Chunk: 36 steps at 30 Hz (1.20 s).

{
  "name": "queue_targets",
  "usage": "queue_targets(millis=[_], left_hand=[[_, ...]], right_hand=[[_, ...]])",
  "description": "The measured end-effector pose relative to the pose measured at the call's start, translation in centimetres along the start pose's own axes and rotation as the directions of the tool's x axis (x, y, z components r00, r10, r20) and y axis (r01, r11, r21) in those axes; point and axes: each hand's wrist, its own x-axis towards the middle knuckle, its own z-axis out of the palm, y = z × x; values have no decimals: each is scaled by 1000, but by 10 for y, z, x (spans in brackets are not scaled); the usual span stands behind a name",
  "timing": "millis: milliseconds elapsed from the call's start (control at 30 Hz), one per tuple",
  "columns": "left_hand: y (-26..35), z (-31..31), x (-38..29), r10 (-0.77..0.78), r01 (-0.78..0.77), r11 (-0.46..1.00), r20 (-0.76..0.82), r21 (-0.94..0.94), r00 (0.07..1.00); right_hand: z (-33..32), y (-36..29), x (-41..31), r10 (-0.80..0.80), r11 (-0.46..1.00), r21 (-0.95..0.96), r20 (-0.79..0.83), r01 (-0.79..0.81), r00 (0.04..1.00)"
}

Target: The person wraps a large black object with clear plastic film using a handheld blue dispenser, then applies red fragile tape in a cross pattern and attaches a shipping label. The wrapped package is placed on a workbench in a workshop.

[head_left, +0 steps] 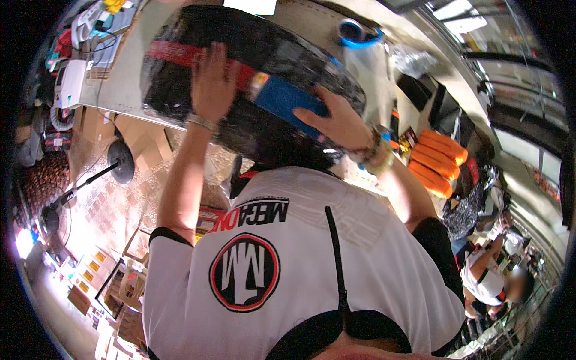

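Note:
A bulky package (270,40) wrapped in glossy black plastic film lies on the table before me, near its edge. A red band (168,51) runs along it, partly covered by a blue rectangular piece (288,100) with a pale, yellowish end. My left hand (213,85) lies flat on the package, across the red band, fingers stretched away from me. My right hand (335,118) rests with thumb and fingers apart on the right part of the blue piece. Motion blurs both hands, and the package's underside is hidden.
Tape rolls (355,33), one blue, sit at the table's back. Orange rolled bundles (436,162) lie right. A white device (69,85) stands on the table (130,67) at left. Below it are cardboard (150,137) and a fan (120,161). Another person (486,274) is at far right.

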Motion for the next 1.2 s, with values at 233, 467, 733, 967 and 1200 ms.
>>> queue_targets(millis=[233,467,733,967,1200], left_hand=[[-29,27,-16,111,-115,993,-92,-40,990],[-47,46,-24,149,-148,989,-112,19,982],[139,-22,-117,124,-134,991,-234,-29,964],[241,91,-270,32,-30,999,116,-14,993],[228,28,-241,79,-84,995,-83,-52,993]], right_hand=[[-26,88,-78,-146,986,-85,-45,142,988],[-57,215,-168,-101,966,-250,-131,65,986],[-57,233,-173,-121,925,-376,-149,57,981],[-64,245,-170,-48,956,-292,-94,19,994],[-70,235,-186,-121,965,-244,-87,97,989]])
